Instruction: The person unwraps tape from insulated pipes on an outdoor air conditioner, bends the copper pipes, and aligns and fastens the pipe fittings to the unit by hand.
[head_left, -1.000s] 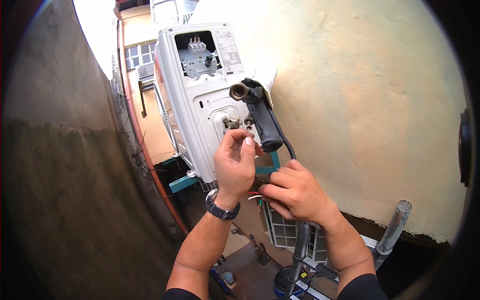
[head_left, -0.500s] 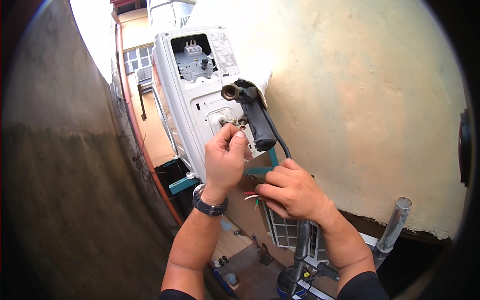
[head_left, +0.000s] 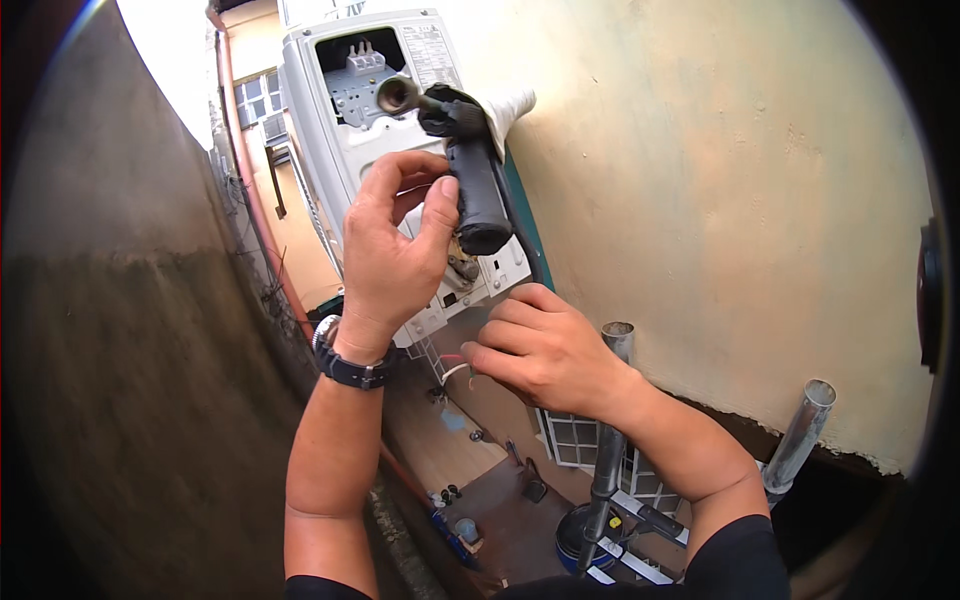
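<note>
My left hand (head_left: pixel 395 245), with a dark wristwatch (head_left: pixel 355 370), is raised beside a black-wrapped pipe end (head_left: pixel 478 195). Its fingers are curved and apart from the thumb; the fingertips are at the wrap's left side, and I cannot tell how firmly they touch. Above, a brass flare nut (head_left: pixel 399 96) sticks out from the same bundle. Lower right, my right hand (head_left: pixel 545 350) is closed on a black electrical cable (head_left: pixel 537 262), whose bared red, white and green wires (head_left: pixel 456 368) poke out past the fingertips. Behind stands a white outdoor air-conditioner unit (head_left: pixel 360 150) with an exposed terminal block (head_left: pixel 366 60).
A cream wall (head_left: pixel 700 200) rises on the right, a dark concrete wall (head_left: pixel 130 300) on the left. Metal pipes (head_left: pixel 803 425) stand at lower right. Far below are a dark bucket (head_left: pixel 572 535), tools and a wooden board (head_left: pixel 450 440) on the ground.
My left hand has moved up from the unit's valves to the wrapped pipe, and its fingers have spread. My right hand still grips the cable. The view has shifted, with the unit higher and further left.
</note>
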